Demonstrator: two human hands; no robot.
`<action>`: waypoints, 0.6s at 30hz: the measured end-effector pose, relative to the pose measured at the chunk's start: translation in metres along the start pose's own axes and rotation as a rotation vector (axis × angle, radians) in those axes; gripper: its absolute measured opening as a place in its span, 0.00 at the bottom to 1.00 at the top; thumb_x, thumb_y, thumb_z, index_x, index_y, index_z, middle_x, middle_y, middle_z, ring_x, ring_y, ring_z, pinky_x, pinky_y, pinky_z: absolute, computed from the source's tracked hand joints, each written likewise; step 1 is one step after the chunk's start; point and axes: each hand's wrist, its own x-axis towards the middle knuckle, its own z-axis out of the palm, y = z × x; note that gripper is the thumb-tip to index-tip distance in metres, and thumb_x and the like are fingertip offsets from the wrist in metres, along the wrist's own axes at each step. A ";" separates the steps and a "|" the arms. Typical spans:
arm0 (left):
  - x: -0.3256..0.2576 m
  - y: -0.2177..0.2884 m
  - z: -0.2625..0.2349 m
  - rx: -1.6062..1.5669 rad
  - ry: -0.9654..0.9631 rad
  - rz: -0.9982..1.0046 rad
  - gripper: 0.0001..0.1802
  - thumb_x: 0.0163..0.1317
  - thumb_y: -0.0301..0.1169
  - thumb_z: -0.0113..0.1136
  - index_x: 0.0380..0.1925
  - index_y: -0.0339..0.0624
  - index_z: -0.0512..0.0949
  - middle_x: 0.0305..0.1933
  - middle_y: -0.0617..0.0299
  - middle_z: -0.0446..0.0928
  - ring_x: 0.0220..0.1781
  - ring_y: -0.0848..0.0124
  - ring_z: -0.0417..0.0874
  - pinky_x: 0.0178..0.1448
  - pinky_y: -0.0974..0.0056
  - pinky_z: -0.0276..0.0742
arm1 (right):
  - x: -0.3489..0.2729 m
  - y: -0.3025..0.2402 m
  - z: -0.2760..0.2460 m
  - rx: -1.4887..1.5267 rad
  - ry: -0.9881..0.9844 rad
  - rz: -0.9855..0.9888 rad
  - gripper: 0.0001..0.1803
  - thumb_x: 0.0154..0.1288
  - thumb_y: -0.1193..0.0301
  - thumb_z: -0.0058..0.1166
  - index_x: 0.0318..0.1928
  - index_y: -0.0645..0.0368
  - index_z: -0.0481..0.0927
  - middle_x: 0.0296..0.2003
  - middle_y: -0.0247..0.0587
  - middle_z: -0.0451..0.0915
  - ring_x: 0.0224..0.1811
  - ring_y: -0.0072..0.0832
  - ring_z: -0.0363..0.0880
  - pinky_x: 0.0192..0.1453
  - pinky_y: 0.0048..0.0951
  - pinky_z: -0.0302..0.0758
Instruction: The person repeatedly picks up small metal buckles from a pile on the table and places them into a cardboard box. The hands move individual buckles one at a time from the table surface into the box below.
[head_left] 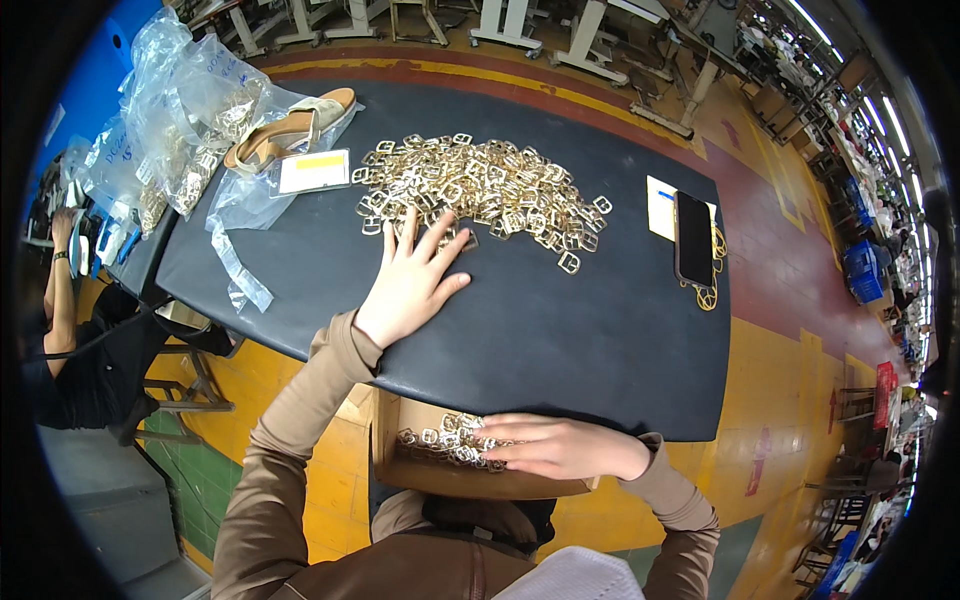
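A heap of small gold metal buckles (480, 185) lies on the dark table top (560, 330). My left hand (412, 285) reaches over the table with its fingers spread, the fingertips touching buckles at the heap's near left edge. Below the table's front edge, above my lap, sits a cardboard box (410, 412) with more loose buckles (450, 440) inside. My right hand (565, 447) is over the box's right part, fingers stretched out toward those buckles. Its fingertips overlap them, and whatever lies under the palm is hidden.
Clear plastic bags (185, 110) with buckles, a sandal (290, 130) and a white card (314, 172) occupy the far left. At the right edge a phone (694, 238) rests partly on a paper note (662, 205), beside a yellow cord (708, 292). Another person's arm (62, 290) shows at left.
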 end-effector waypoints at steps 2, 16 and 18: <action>-0.011 0.009 -0.005 -0.016 -0.023 0.069 0.35 0.76 0.51 0.59 0.78 0.49 0.68 0.85 0.50 0.58 0.86 0.42 0.55 0.84 0.30 0.48 | -0.001 0.004 -0.018 -0.101 0.145 -0.012 0.22 0.70 0.77 0.64 0.63 0.58 0.83 0.69 0.46 0.79 0.72 0.47 0.76 0.74 0.44 0.77; -0.062 0.029 -0.038 -0.116 -0.127 0.025 0.29 0.74 0.43 0.63 0.73 0.53 0.74 0.85 0.55 0.61 0.87 0.50 0.56 0.86 0.34 0.48 | 0.083 0.074 -0.058 -0.546 0.327 0.185 0.24 0.79 0.66 0.57 0.71 0.57 0.78 0.77 0.45 0.69 0.82 0.44 0.62 0.82 0.44 0.66; -0.061 0.024 -0.039 -0.150 -0.084 0.030 0.26 0.75 0.42 0.62 0.70 0.53 0.75 0.83 0.58 0.64 0.85 0.52 0.62 0.85 0.37 0.54 | 0.077 0.073 -0.058 -0.503 0.269 0.141 0.24 0.78 0.69 0.58 0.71 0.56 0.78 0.74 0.44 0.73 0.79 0.44 0.68 0.80 0.43 0.68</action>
